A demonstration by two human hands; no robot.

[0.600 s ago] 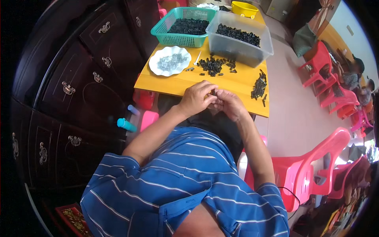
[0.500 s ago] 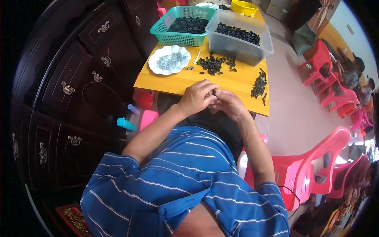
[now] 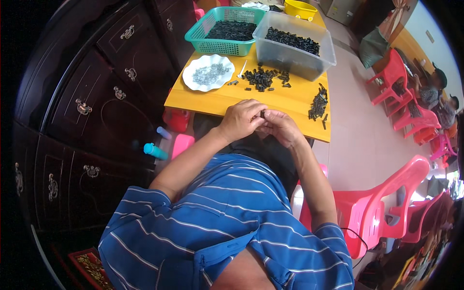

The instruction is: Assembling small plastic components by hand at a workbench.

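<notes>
Both of my hands meet just over the table's near edge, closed around one small black part [image 3: 262,114]. My left hand [image 3: 239,119] pinches it between thumb and fingers. From the other side my right hand [image 3: 282,127] grips it too; most of the part is hidden by fingertips. Beyond them on the yellow table [image 3: 193,100] lies a loose pile of short black pieces [image 3: 261,77]. To the right is another pile of longer black pieces [image 3: 317,104]. A white scalloped plate [image 3: 189,79] at the left holds many tiny clear or silvery bits [image 3: 210,74].
Farther back stand a green basket [image 3: 222,47] and a clear plastic bin [image 3: 290,62], both holding black pieces. A yellow container [image 3: 299,9] sits behind them. Dark drawers [image 3: 104,116] line the left. Pink chairs [image 3: 372,208] stand at the right, with people seated farther off.
My hands stay together around the small black part with hardly any movement. The whole view has shifted very slightly.
</notes>
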